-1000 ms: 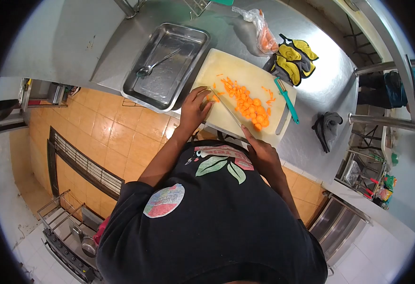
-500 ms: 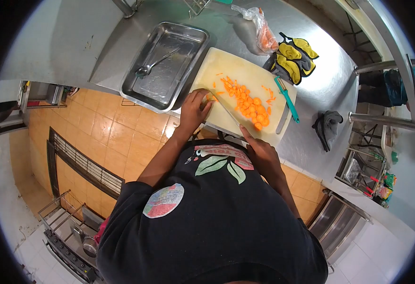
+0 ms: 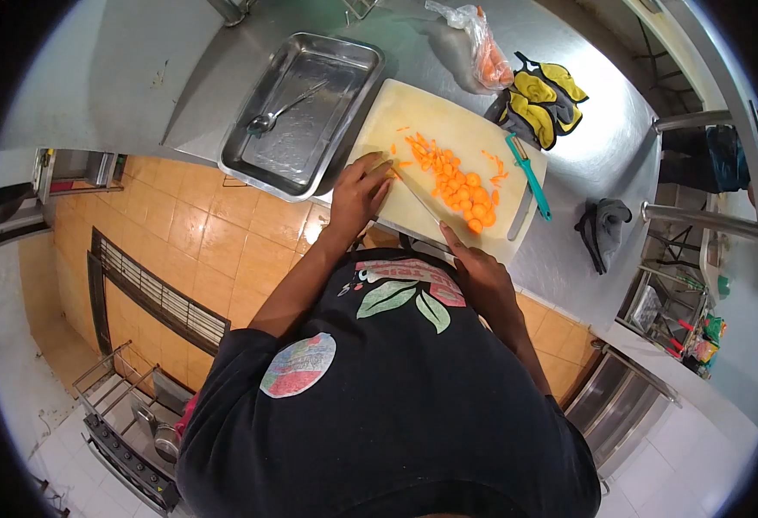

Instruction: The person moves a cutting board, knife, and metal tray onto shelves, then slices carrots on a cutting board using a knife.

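On the pale cutting board (image 3: 448,108), my left hand (image 3: 360,188) has its fingers bent and closed over a small piece of carrot (image 3: 393,173), mostly hidden under the fingertips. My right hand (image 3: 480,269) grips a knife (image 3: 420,198) by its handle, index finger stretched along the back. The blade slants across the board, its tip beside my left fingertips. Sliced carrots (image 3: 463,195) lie in a pile beyond the blade, rounds nearer me and smaller bits farther off. A green peeler (image 3: 530,177) rests at the board's right side.
Left of the board stands a metal tray (image 3: 234,154) with a spoon (image 3: 262,123) in it. Behind the board are a plastic bag of carrots (image 3: 489,60) and yellow-grey gloves (image 3: 541,102). A grey cloth (image 3: 605,229) lies rightward. Another person (image 3: 724,160) stands beyond the table's right end.
The view has shifted slightly. My left fingers cover more of the carrot, with less orange showing beneath them. The knife keeps nearly the same slant, its tip still by those fingers.
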`<state>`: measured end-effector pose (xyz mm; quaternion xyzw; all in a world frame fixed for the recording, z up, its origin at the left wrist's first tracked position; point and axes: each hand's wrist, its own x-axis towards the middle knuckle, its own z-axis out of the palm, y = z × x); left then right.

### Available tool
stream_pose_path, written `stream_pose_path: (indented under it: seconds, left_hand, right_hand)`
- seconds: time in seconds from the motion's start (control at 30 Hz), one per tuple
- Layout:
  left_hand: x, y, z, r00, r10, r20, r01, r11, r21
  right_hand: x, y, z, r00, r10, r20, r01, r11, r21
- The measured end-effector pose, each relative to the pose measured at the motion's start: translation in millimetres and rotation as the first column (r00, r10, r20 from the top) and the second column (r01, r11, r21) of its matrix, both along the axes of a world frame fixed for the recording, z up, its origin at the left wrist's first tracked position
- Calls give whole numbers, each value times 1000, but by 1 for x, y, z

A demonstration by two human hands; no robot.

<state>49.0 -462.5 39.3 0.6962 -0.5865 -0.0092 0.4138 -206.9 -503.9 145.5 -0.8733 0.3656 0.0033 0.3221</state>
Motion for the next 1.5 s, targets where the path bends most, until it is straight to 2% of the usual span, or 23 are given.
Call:
stream_pose_path:
  seconds: [0.1, 0.27, 0.47, 0.6, 0.67, 0.7, 0.77, 0.8, 0.83, 0.93, 0.97, 1.17, 1.27, 1.3, 1.37, 1.4, 1.5]
  left_hand:
    - [0, 2, -3, 999, -7, -41, 9, 998, 65]
    - [1, 3, -3, 999, -40, -3, 40, 997, 59]
    - [4, 1, -3, 995, -103, 9, 102, 993, 58]
    - [9, 0, -7, 991, -128, -32, 130, 986, 101]
    - [15, -3, -7, 986, -153, -73, 156, 987, 35]
    - [16, -3, -7, 981, -170, -95, 171, 985, 3]
    - [10, 0, 10, 947, -78, -312, 107, 991, 78]
    - [8, 1, 16, 912, -24, -409, 79, 990, 118]
    - [9, 3, 16, 909, -32, -416, 74, 993, 87]
    - [11, 8, 8, 978, -3, -207, 24, 995, 95]
    - [8, 12, 7, 974, 30, -226, -2, 992, 124]
    - [5, 9, 6, 979, 102, -176, -74, 985, 158]
    - [6, 6, 1, 997, 45, -68, -38, 993, 111]
    - [4, 7, -1, 994, 17, -108, -8, 996, 88]
    - [6, 9, 0, 998, -46, -54, 47, 999, 27]
    - [7, 11, 0, 997, -77, -24, 77, 997, 0]
    - [6, 11, 12, 938, 37, -345, 25, 985, 171]
  right_hand:
    - [0, 2, -1, 1000, -2, 6, 2, 1000, -18]
    - [0, 4, -4, 999, 29, -18, -30, 998, -51]
    - [-1, 0, -22, 998, 28, -65, -26, 999, 20]
    - [-9, -9, -39, 997, 56, 54, -58, 997, 43]
    - [-9, -13, -41, 985, 43, 167, -58, 994, 89]
    - [-9, -13, -41, 988, 24, 152, -48, 987, 155]
    - [-6, -17, -34, 992, -14, 123, -20, 961, 276]
    - [-7, -15, -30, 995, -12, 98, -16, 962, 272]
    - [-9, -13, -26, 997, -6, 74, -14, 964, 266]
    - [-15, -5, -20, 994, 23, 103, -40, 984, 174]
    - [-15, -3, -19, 992, 35, 125, -52, 990, 134]
    - [11, -3, -4, 996, 6, -85, 12, 980, 200]
    - [1, 3, -4, 999, -18, -30, 23, 990, 141]
    - [-2, 5, -4, 1000, -18, 14, 17, 993, 119]
    - [-10, 9, -3, 994, -19, 103, 11, 997, 77]
    - [-14, 10, -2, 996, -20, 85, 13, 996, 87]
    - [-23, 9, 8, 1000, -15, 25, 12, 995, 103]
